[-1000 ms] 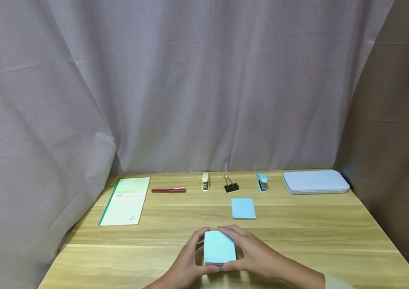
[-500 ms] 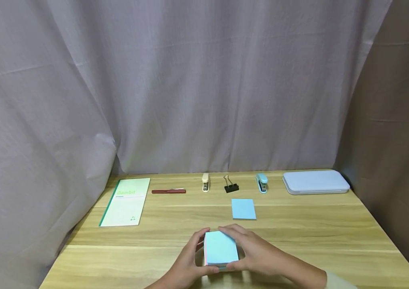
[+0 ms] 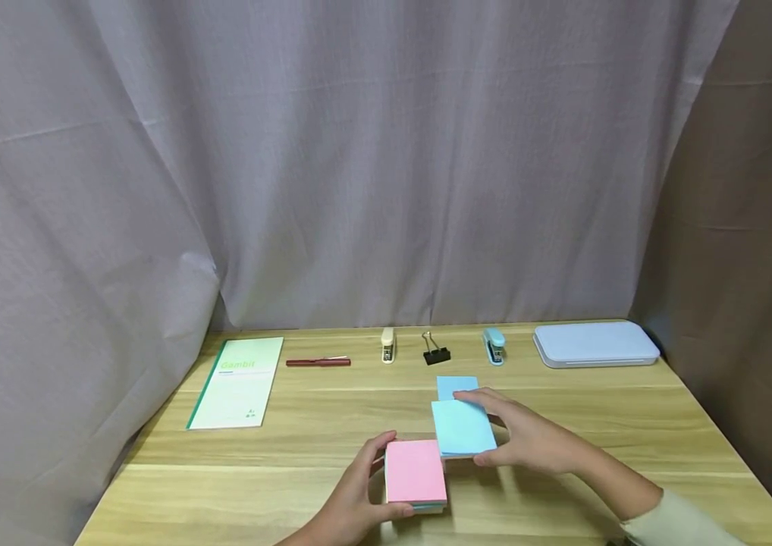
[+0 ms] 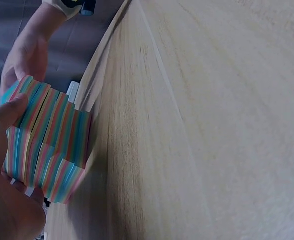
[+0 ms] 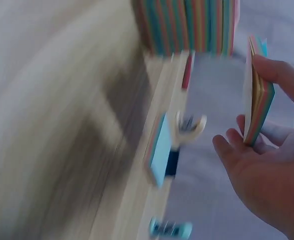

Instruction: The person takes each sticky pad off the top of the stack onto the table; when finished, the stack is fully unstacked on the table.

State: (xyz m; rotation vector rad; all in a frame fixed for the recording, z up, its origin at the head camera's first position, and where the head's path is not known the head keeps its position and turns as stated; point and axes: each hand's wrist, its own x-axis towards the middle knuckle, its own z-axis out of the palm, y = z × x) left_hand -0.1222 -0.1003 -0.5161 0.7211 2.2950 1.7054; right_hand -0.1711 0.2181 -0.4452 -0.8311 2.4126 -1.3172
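Note:
In the head view my left hand point(image 3: 359, 485) grips a thick stack of sticky notes point(image 3: 416, 472) near the front of the table, thumb at the near side and fingers at the far side. Its top sheet is pink; striped coloured edges show in the left wrist view on the stack point(image 4: 49, 135). My right hand point(image 3: 529, 436) pinches a thinner blue-topped sticky note pad point(image 3: 464, 430), up and to the right of the stack. The right wrist view has this pad point(image 5: 261, 100) raised above the wood, between thumb and fingers. Another blue sticky note pad point(image 3: 456, 386) lies behind it, partly hidden.
Along the back stand a green-white notebook point(image 3: 236, 383), a dark red pen point(image 3: 318, 362), a cream stapler point(image 3: 388, 346), a black binder clip point(image 3: 437, 354), a blue stapler point(image 3: 494, 346) and a pale blue flat case point(image 3: 596, 344). Grey curtains point(image 3: 386, 167) hang behind.
My right hand has lifted the blue-topped pad off the stack and moved it right and away from me, uncovering the pink sheet. The left hand has stayed on the stack.

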